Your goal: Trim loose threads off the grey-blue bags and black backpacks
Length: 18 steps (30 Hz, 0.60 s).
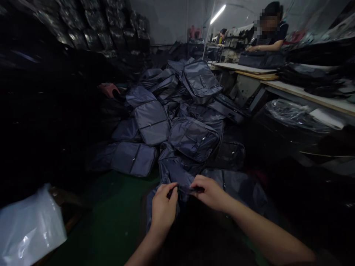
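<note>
My left hand (163,207) and my right hand (209,192) are close together in the lower middle of the view. Both pinch a short dark strap (188,190) at the edge of a navy nylon bag (173,171). The hands hide part of the strap, and I cannot tell how it is attached. The bag hangs in front of a heap of similar navy zippered bags (191,138), and its lower part fades into shadow.
Green floor (111,207) lies left of the heap, with a translucent white plastic sack (30,229) at lower left. Dark plastic-wrapped stacks (94,26) rise behind. At upper right, a co-worker (269,33) has a hand on a bag on a long worktable (305,92).
</note>
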Each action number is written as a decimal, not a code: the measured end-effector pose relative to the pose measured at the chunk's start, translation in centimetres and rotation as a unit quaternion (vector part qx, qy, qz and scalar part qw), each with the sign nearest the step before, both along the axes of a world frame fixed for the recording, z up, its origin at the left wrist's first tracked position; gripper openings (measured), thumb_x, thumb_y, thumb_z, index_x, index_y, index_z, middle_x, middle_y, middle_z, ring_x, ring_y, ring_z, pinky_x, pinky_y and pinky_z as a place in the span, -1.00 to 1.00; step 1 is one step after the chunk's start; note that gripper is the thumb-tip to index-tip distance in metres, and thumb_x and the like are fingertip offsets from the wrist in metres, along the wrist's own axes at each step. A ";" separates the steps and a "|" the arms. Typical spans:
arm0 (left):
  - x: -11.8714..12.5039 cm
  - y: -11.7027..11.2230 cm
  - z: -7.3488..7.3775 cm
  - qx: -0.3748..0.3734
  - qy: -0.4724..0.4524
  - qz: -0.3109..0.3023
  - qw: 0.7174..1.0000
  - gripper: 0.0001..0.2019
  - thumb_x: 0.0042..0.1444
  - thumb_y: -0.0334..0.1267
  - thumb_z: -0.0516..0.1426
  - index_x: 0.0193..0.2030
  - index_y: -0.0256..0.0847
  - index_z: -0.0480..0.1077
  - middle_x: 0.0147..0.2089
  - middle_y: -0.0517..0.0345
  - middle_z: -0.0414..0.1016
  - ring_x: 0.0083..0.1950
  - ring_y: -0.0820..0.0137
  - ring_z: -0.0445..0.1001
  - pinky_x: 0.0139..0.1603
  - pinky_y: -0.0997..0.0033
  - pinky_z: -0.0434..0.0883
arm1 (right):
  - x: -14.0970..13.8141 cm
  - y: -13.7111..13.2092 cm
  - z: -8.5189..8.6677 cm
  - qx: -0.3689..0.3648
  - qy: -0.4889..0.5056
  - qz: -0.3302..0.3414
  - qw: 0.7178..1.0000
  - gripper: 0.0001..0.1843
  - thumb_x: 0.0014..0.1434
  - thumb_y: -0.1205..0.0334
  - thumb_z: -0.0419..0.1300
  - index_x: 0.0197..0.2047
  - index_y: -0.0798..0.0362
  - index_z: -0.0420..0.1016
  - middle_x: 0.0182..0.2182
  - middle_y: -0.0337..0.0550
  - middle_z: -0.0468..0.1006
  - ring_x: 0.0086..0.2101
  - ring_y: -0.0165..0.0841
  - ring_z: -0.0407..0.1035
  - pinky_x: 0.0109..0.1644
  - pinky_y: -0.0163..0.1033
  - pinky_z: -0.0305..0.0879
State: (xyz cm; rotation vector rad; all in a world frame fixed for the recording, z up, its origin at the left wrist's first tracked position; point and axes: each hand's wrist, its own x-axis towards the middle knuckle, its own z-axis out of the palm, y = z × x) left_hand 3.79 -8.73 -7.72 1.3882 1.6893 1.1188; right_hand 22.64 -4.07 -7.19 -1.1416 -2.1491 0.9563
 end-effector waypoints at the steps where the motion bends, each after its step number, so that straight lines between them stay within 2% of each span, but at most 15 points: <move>1: 0.0 0.2 -0.3 -0.003 -0.003 0.006 1.000 -0.77 0.05 -0.19 0.12 -0.19 -0.14 0.52 -0.16 0.06 0.50 -0.09 0.25 0.43 0.01 0.30 0.29 | -0.7 -0.7 -0.3 -0.006 0.024 -0.005 1.000 -0.86 0.06 0.31 0.19 -0.27 -0.03 0.53 -0.37 -0.20 0.44 -0.36 -0.39 0.34 -0.30 -0.32 0.24; 3: 0.2 0.5 -0.8 -0.025 -0.034 0.008 0.999 -0.76 0.05 -0.21 0.11 -0.17 -0.15 0.51 -0.14 0.06 0.51 -0.06 0.25 0.43 0.04 0.30 0.27 | -2.0 -1.9 -0.7 -0.020 0.065 -0.022 0.997 -0.83 0.11 0.30 0.15 -0.23 -0.02 0.52 -0.36 -0.19 0.42 -0.34 -0.38 0.34 -0.28 -0.31 0.25; 6: 0.5 0.7 -1.1 -0.087 -0.140 0.001 0.986 -0.72 0.04 -0.21 0.10 -0.11 -0.18 0.49 -0.11 0.06 0.53 -0.04 0.26 0.44 0.05 0.31 0.28 | -3.0 -2.7 -0.7 -0.040 0.091 -0.043 0.994 -0.81 0.13 0.31 0.11 -0.22 -0.01 0.52 -0.35 -0.17 0.41 -0.33 -0.37 0.33 -0.24 -0.28 0.27; 8: 0.6 0.6 -1.1 -0.118 -0.209 -0.006 0.971 -0.67 0.01 -0.18 0.14 -0.07 -0.21 0.47 -0.10 0.04 0.53 -0.05 0.26 0.45 0.04 0.31 0.30 | -3.0 -2.7 -0.4 -0.050 0.100 -0.028 0.993 -0.79 0.11 0.34 0.10 -0.21 -0.01 0.52 -0.33 -0.17 0.41 -0.31 -0.36 0.32 -0.20 -0.26 0.27; 11: 0.7 0.5 -1.0 -0.127 -0.244 -0.008 0.961 -0.62 -0.07 -0.13 0.21 -0.10 -0.24 0.46 -0.13 0.03 0.54 -0.08 0.25 0.46 0.00 0.31 0.33 | -2.7 -2.4 -0.4 -0.103 0.140 -0.016 0.985 -0.76 0.07 0.35 0.12 -0.17 -0.01 0.49 -0.30 -0.19 0.42 -0.28 -0.35 0.32 -0.20 -0.27 0.27; 14: 0.9 0.3 -1.1 -0.137 -0.262 0.013 0.955 -0.66 -0.07 -0.11 0.20 -0.16 -0.25 0.47 -0.21 0.03 0.55 -0.13 0.25 0.48 -0.05 0.30 0.36 | -2.3 -2.1 -1.1 -0.192 0.188 -0.096 0.959 -0.79 0.14 0.21 0.09 -0.14 -0.01 0.42 -0.35 -0.24 0.43 -0.41 -0.42 0.30 -0.33 -0.31 0.26; 16: 1.0 0.3 -1.2 -0.147 -0.278 0.027 0.949 -0.66 -0.06 -0.09 0.20 -0.17 -0.25 0.48 -0.24 0.04 0.56 -0.17 0.26 0.49 -0.07 0.30 0.37 | -2.1 -2.0 -1.8 -0.201 0.177 -0.149 0.952 -0.77 0.16 0.11 0.09 -0.16 0.01 0.41 -0.37 -0.25 0.44 -0.44 -0.42 0.29 -0.33 -0.31 0.25; 18: 1.1 0.3 -1.4 -0.154 -0.291 0.041 0.943 -0.65 -0.07 -0.08 0.21 -0.17 -0.25 0.48 -0.25 0.05 0.56 -0.19 0.27 0.49 -0.08 0.31 0.37 | -1.8 -2.1 -2.3 -0.187 0.141 -0.165 0.958 -0.75 0.13 0.07 0.14 -0.18 0.03 0.44 -0.34 -0.22 0.47 -0.37 -0.38 0.32 -0.26 -0.27 0.26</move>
